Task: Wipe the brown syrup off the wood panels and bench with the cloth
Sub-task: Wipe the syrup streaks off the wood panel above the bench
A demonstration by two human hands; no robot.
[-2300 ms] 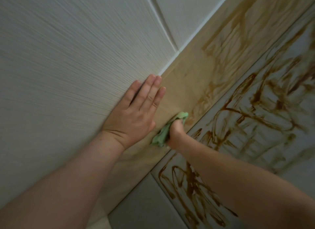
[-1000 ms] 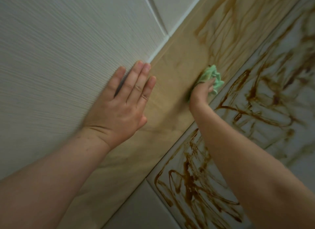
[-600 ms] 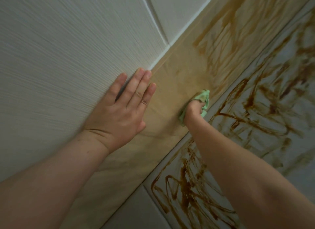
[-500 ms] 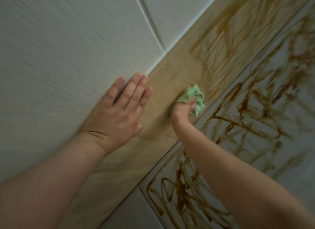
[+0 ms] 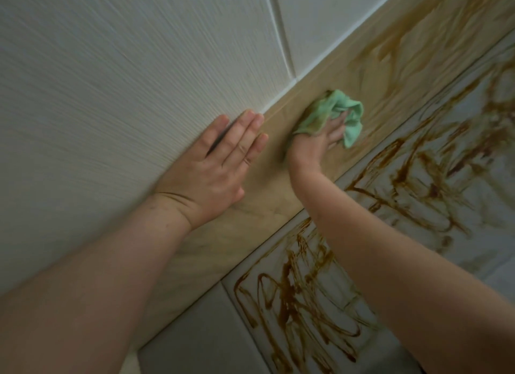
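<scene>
A crumpled green cloth [image 5: 326, 107], stained brown on its left part, lies against the tan wood panel [image 5: 264, 209]. My right hand [image 5: 317, 142] presses it to the panel, with the cloth bunched round its fingers and thumb. My left hand [image 5: 211, 167] lies flat with straight fingers, across the seam between the white wall and the wood panel, just left of the cloth. Brown syrup streaks [image 5: 401, 47] cover the wood panel to the upper right. Thick syrup scribbles [image 5: 301, 284] cover the grey bench [image 5: 200, 343] below.
A ribbed white wall [image 5: 111, 95] with a vertical groove [image 5: 281, 30] fills the upper left. The wood panel near my left hand shows only faint smears. The bench cushion at the bottom left carries no syrup.
My right hand has swept the cloth up and to the right along the wood panel, after going back and forth. My left hand has stayed flat on the wall.
</scene>
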